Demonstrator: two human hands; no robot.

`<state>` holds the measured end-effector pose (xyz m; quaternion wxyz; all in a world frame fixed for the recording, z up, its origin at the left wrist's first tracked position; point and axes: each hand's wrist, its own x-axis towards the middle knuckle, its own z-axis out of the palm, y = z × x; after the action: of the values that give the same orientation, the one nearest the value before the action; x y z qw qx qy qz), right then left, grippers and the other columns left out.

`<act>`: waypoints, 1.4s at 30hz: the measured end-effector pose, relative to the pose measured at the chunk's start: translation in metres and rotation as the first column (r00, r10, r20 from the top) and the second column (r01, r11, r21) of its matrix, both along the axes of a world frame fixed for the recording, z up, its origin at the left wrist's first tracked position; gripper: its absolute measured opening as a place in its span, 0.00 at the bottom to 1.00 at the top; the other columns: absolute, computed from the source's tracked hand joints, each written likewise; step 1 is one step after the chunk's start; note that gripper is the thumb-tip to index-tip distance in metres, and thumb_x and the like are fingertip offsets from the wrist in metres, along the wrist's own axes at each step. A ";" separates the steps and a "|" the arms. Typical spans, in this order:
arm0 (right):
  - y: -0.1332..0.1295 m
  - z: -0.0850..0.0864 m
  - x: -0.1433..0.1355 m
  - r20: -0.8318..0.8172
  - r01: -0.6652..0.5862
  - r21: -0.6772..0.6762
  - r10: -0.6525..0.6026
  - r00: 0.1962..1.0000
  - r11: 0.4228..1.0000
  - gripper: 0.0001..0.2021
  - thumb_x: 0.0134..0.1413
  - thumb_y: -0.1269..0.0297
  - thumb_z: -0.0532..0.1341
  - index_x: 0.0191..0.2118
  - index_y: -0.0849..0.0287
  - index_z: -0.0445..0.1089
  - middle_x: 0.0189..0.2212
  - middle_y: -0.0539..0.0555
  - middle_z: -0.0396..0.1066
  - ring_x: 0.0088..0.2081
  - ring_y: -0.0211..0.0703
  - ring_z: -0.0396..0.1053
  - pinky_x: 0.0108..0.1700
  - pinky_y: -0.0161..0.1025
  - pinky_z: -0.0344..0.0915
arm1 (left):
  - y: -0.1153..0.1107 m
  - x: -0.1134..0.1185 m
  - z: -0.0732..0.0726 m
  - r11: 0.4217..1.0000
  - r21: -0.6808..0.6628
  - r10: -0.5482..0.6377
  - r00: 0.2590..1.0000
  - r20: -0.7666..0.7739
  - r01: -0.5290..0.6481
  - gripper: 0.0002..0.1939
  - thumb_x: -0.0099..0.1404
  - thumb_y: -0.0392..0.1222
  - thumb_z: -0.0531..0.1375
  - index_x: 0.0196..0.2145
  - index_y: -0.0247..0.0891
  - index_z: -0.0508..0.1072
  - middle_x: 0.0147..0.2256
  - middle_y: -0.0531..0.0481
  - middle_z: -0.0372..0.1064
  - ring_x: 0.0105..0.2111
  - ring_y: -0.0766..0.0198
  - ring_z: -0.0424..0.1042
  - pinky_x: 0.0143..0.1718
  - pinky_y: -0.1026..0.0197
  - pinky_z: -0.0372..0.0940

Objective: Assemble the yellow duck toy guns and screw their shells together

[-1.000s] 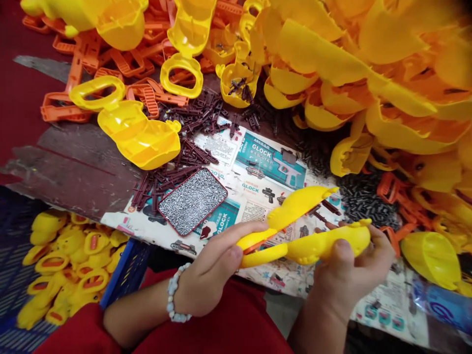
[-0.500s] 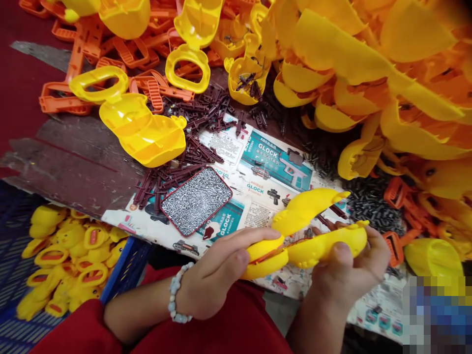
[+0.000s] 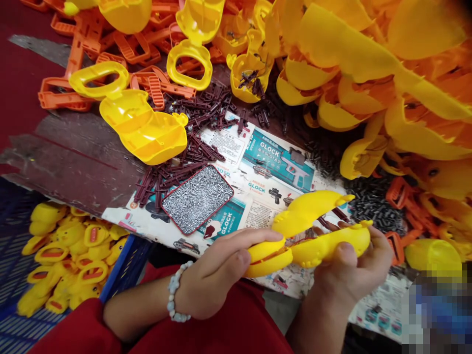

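Note:
Between my hands is a yellow plastic duck-shaped toy [image 3: 328, 246], its two shell halves apart at the right end and nearly together at the left end. My left hand [image 3: 217, 275], with a bead bracelet on the wrist, grips the left end, thumb in front and fingers over the top. Around the lower half at the right end my right hand [image 3: 354, 265] is closed, its thumb on the near side. The upper half [image 3: 309, 209] tilts up above it. Dark and orange parts show faintly in the gap.
A tray of small metal pins [image 3: 197, 199] lies on printed card. Behind are dark brown parts [image 3: 206, 105], an open yellow shell [image 3: 147, 128] and orange frames [image 3: 75, 54]. Yellow shells [image 3: 350, 54] are heaped at right, beside black pieces [image 3: 376, 201]. A blue crate [image 3: 120, 268] holds yellow toys.
The toy and my right hand have shifted very slightly to the right. Both hands keep their hold, and the shell halves remain apart at the right end.

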<state>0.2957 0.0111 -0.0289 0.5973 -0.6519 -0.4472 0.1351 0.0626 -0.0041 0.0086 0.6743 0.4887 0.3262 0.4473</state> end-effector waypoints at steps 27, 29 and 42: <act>0.000 0.001 -0.004 -0.032 -0.008 0.018 0.009 0.999 1.000 0.29 0.38 0.57 0.64 0.47 0.66 0.61 0.39 0.55 0.62 0.36 0.45 0.63 0.37 0.36 0.61 | 0.001 -0.002 0.000 0.997 0.070 -0.026 1.000 -0.016 0.027 0.19 0.72 0.41 0.44 0.57 0.43 0.64 0.54 0.50 0.67 0.55 0.59 0.65 0.57 0.60 0.57; 0.001 0.001 -0.004 -0.031 -0.009 0.027 0.009 0.999 1.000 0.28 0.38 0.58 0.64 0.47 0.66 0.61 0.39 0.55 0.62 0.36 0.45 0.63 0.38 0.36 0.61 | 0.001 -0.001 0.000 0.998 0.059 -0.023 1.000 -0.018 0.024 0.19 0.72 0.41 0.44 0.57 0.43 0.64 0.54 0.51 0.66 0.55 0.59 0.65 0.57 0.60 0.57; -0.003 0.003 -0.010 0.034 -0.002 0.040 0.000 0.999 0.999 0.27 0.44 0.59 0.63 0.50 0.68 0.62 0.43 0.57 0.63 0.42 0.46 0.64 0.43 0.38 0.63 | 0.004 -0.002 0.004 0.984 0.174 -0.013 0.995 -0.099 0.030 0.18 0.72 0.41 0.44 0.55 0.39 0.64 0.51 0.46 0.69 0.51 0.60 0.68 0.53 0.62 0.61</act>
<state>0.2853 0.0078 -0.0256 0.6024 -0.6419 -0.4603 0.1154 0.0610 -0.0005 0.0128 0.6167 0.5709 0.3127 0.4428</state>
